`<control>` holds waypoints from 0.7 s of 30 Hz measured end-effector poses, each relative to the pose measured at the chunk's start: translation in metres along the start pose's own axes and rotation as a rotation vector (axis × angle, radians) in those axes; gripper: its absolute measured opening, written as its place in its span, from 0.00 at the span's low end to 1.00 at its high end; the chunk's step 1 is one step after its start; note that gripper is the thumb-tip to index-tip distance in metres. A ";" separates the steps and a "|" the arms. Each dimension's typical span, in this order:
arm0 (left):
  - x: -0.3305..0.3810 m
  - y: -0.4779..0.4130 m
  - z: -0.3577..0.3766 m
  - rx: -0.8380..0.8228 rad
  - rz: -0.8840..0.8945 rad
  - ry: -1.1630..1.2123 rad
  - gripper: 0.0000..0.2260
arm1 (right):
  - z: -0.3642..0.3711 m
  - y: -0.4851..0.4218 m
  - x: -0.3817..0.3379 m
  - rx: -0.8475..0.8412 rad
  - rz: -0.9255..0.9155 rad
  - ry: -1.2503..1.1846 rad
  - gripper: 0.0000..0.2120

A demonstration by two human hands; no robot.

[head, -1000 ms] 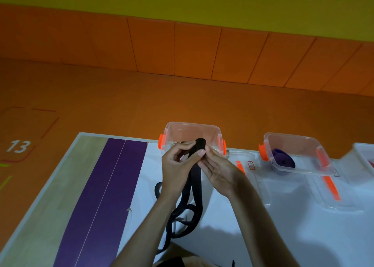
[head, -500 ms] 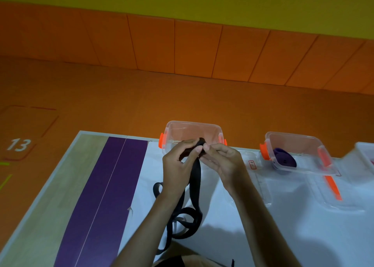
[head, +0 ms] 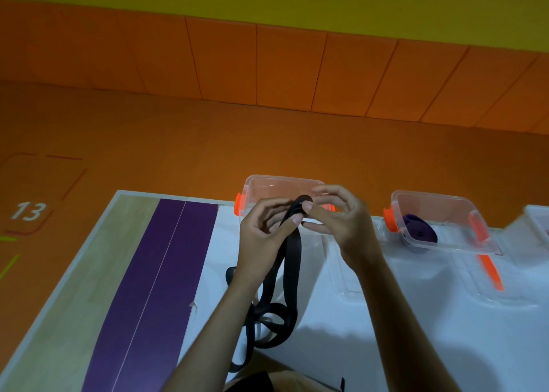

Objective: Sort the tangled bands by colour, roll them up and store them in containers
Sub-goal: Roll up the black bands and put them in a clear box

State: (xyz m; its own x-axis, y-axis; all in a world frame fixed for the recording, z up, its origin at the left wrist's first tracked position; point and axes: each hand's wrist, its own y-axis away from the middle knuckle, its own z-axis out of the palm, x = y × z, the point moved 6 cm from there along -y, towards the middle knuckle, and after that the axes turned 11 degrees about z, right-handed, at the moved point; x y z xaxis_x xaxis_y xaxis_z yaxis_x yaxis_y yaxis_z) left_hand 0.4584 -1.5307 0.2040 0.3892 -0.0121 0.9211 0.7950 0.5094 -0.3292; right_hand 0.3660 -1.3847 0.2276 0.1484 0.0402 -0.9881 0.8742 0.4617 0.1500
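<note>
Over the white bench [head: 386, 347], the left grip [head: 267, 228] and right grip [head: 341, 222] are both pinching the rolled start of the black band [head: 292, 261]. Its loose length is trailing toward the person, and the clear box [head: 279, 180] is sitting just behind.

Coil on the black band [head: 292, 261] turned further, right hand [head: 341, 222] lifted.
Pinches the small coil [head: 303, 199] now with the right fingertips, arched high and spread in front of the clear container [head: 279, 178], instead of lying flat under the strap with straight fingers as a second ago, or curling close over it as half a second ago. Raises the right wrist and shifts it further right. Bares the coil once more above the thumb of the left hand [head: 264, 237], after hiding most of it under the knuckles a moment back.
</note>
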 end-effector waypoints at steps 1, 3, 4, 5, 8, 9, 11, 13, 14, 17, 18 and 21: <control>-0.001 -0.001 -0.001 0.011 -0.022 0.025 0.11 | 0.002 0.001 -0.001 -0.007 -0.019 -0.007 0.10; -0.002 -0.004 -0.004 0.034 -0.049 0.061 0.10 | 0.005 0.003 -0.001 -0.015 -0.036 -0.041 0.07; -0.002 -0.005 -0.005 0.049 -0.052 0.060 0.09 | 0.006 0.003 0.000 -0.008 -0.040 -0.052 0.06; -0.002 -0.005 -0.006 0.062 -0.049 0.049 0.09 | 0.007 0.004 0.001 -0.001 -0.042 -0.056 0.06; -0.002 -0.002 -0.006 0.090 -0.031 0.035 0.09 | 0.008 0.004 0.007 0.014 -0.025 0.016 0.06; -0.002 -0.002 -0.006 0.107 -0.031 0.037 0.09 | 0.007 0.005 0.009 0.026 -0.017 0.061 0.06; -0.002 -0.001 -0.005 0.116 -0.025 0.030 0.10 | 0.006 0.007 0.011 0.054 -0.012 0.089 0.07; -0.001 -0.001 -0.002 0.087 -0.020 0.012 0.11 | 0.005 0.007 0.009 0.065 -0.024 0.052 0.09; 0.000 -0.001 0.000 0.071 -0.024 0.011 0.11 | 0.003 0.008 0.007 0.074 -0.044 0.056 0.10; 0.001 -0.001 0.001 0.028 -0.046 0.032 0.12 | 0.003 0.009 0.000 0.090 -0.106 0.121 0.17; 0.001 -0.001 0.002 0.008 -0.048 0.023 0.12 | 0.004 0.009 -0.001 0.084 -0.120 0.143 0.19; 0.001 -0.002 0.005 -0.029 0.001 -0.086 0.12 | 0.010 0.012 0.006 0.029 -0.112 0.139 0.15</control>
State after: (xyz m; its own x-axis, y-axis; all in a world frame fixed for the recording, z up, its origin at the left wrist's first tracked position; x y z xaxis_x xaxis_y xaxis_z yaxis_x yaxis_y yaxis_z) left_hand 0.4554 -1.5275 0.2066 0.3498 0.0629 0.9347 0.8082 0.4843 -0.3351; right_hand 0.3820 -1.3880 0.2242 -0.0141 0.1136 -0.9934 0.8949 0.4446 0.0381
